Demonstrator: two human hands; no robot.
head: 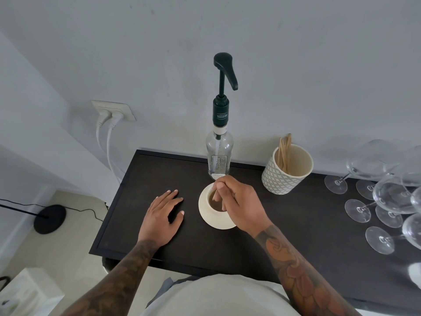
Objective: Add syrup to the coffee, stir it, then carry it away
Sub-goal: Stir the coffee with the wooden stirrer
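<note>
A dark worktop (250, 242) fills the middle and right of the frame, set against a pale wall. At its far edge, top centre, stands a clear syrup bottle (219, 156) with a tall dark green pump (224, 87), its spout turned toward the right. Just right of it sits a patterned paper cup (286, 171) holding wooden stir sticks (284, 151). Along the right edge of the frame a cluster of wine glasses (387, 201) lies or leans, well apart from the coffee. At upper left, two white plugs sit in a wall socket (113, 110).

The coffee cup (210, 207), cream-coloured on a matching saucer (219, 224), stands in the centre of the frame, just in front of the bottle, nothing between them.

The right hand (239, 206) hovers over the cup, its fingers (219, 185) pinched together, tips dipping toward the brown coffee; whether they hold a stick cannot be told, as the hand hides it. The tattooed forearm comes in from the lower right.

The left hand (163, 213) lies flat, palm down, on the worktop left of the saucer, fingers spread and holding nothing.
</note>
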